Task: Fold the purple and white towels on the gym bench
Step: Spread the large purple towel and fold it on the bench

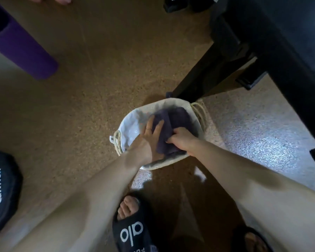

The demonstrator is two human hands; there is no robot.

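Towel: purple towel point(171, 122), folded, lies inside the basket point(133, 128) on the floor.
Left hand point(151, 137): fingers straight, pressing flat on the towel.
Right hand point(182, 139): fingers curled, gripping the towel's near edge.

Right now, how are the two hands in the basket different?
The left hand lies flat with straight fingers spread on the folded dark purple towel, while the right hand is curled and grips the towel's near edge. The left hand wears a thin ring; no ring shows on the right hand. Both are bare and both reach inside the round white fabric-lined basket on the floor.
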